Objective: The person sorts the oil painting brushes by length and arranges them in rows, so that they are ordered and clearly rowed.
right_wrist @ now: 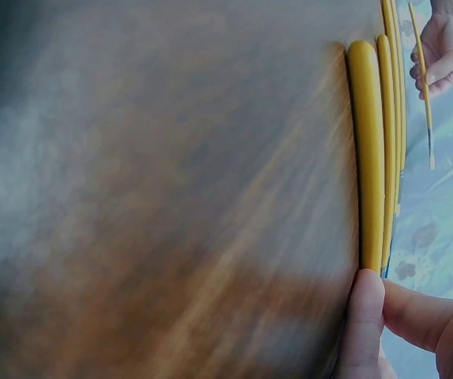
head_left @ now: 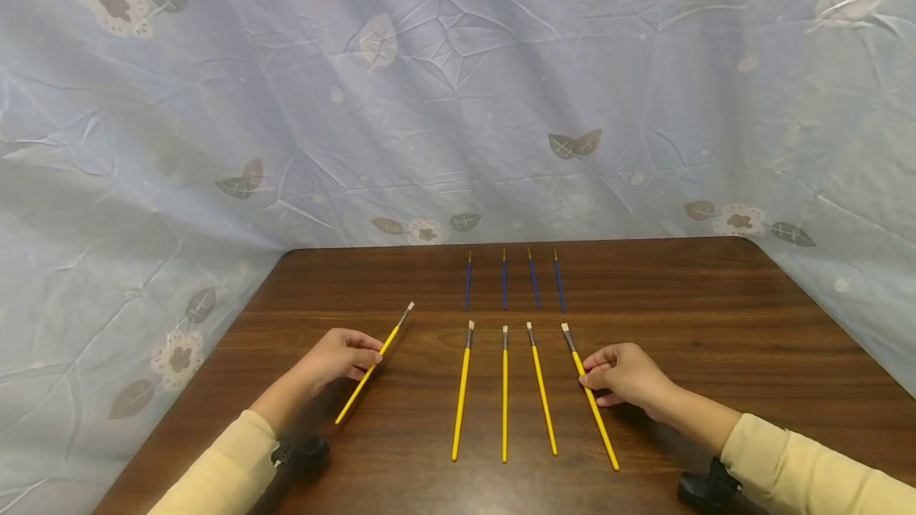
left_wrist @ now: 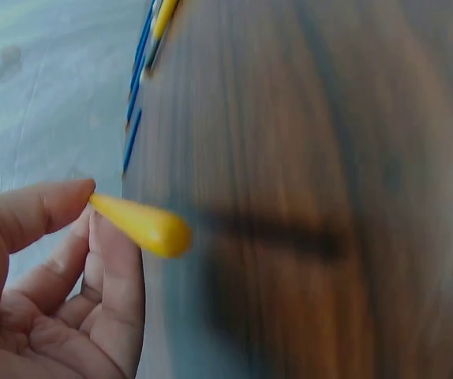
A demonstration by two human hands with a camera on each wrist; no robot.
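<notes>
On the left, my left hand (head_left: 347, 356) pinches a yellow-handled paintbrush (head_left: 368, 372) between thumb and fingers. That brush slants with its pale bristles up and to the right; in the left wrist view its rounded handle end (left_wrist: 163, 233) points toward the camera, above the tabletop. My right hand (head_left: 626, 376) holds the rightmost yellow paintbrush (head_left: 601, 427) of a row, thumb and fingertips at the upper part of its handle. In the right wrist view this brush's handle (right_wrist: 367, 142) lies along the wood beside the other yellow ones.
Three more yellow paintbrushes, the middle one (head_left: 504, 404) among them, lie side by side between my hands, bristles away from me. Behind them is a row of several thin blue paintbrushes (head_left: 504, 284). The brown wooden table (head_left: 716, 300) meets a floral curtain (head_left: 458, 141) at its far edge.
</notes>
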